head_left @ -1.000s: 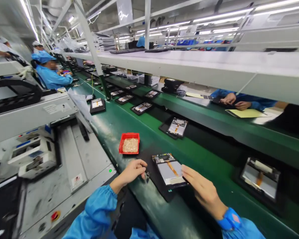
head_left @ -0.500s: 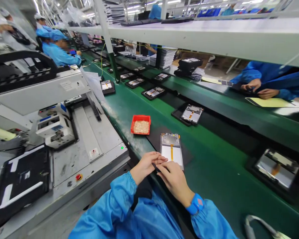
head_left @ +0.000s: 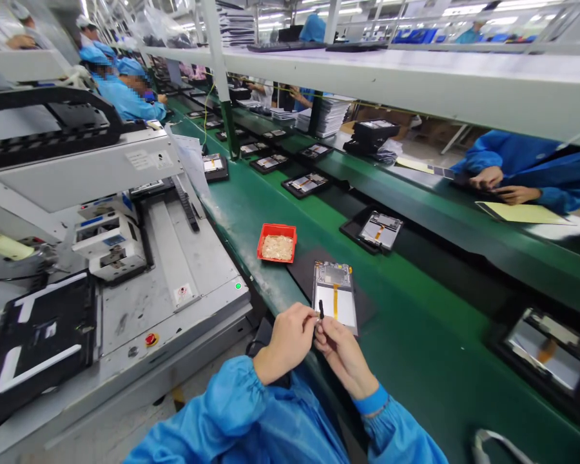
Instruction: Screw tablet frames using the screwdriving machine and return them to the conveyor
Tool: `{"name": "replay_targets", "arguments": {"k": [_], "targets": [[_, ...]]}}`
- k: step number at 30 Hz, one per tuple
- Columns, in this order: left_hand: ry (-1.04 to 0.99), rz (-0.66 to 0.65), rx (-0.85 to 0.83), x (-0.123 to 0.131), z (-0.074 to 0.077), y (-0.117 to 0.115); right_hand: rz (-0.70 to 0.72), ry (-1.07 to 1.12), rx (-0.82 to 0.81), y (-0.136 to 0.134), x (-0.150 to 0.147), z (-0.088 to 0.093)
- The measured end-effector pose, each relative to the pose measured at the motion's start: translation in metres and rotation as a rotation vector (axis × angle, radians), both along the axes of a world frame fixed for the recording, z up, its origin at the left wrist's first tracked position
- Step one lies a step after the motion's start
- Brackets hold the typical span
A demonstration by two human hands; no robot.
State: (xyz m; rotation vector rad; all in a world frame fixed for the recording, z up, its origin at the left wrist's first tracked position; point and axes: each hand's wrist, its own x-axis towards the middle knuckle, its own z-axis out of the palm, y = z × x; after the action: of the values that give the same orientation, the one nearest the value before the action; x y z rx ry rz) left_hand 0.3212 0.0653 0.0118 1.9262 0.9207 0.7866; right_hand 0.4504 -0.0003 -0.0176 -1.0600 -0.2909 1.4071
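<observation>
My left hand (head_left: 290,333) and my right hand (head_left: 342,353) meet at the fingertips, both pinched closed. Between them a small, narrow black piece (head_left: 321,310) stands upright; its lower end is hidden by fingers, and its kind is too small to make out. Just beyond the hands lies an opened tablet-like device (head_left: 334,274) with a white battery area and an orange ribbon cable (head_left: 336,299). It rests on a dark mat (head_left: 302,269). A red tray (head_left: 277,227) of pale, crumbly-looking material sits to the left of the device.
Several similar devices in black trays line the green conveyor, one nearby (head_left: 381,230) and another at right (head_left: 551,348). A grey machine (head_left: 174,258) with a red button fills the left side. Overhead runs a white shelf (head_left: 391,80). Across the line a co-worker's hands (head_left: 502,187) are busy.
My hands have turned and risen slightly at the fingertips. The black piece, earlier low and mostly covered between the fingers, now points upward in plain sight. The view has shifted a little.
</observation>
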Motion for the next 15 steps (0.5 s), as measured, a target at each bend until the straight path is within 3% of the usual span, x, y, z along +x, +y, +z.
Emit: {"name": "replay_targets", "arguments": {"k": [6,15], "targets": [[0.075,0.006,0.028,0.0008,-0.0042,0.0009,0.01,-0.102,0.026,-0.0003,-0.0072,-0.0008],[0.092,0.007,0.007,-0.0015,0.0023,0.0034,-0.037,-0.328,0.034,0.001,-0.0113,-0.0018]]}}
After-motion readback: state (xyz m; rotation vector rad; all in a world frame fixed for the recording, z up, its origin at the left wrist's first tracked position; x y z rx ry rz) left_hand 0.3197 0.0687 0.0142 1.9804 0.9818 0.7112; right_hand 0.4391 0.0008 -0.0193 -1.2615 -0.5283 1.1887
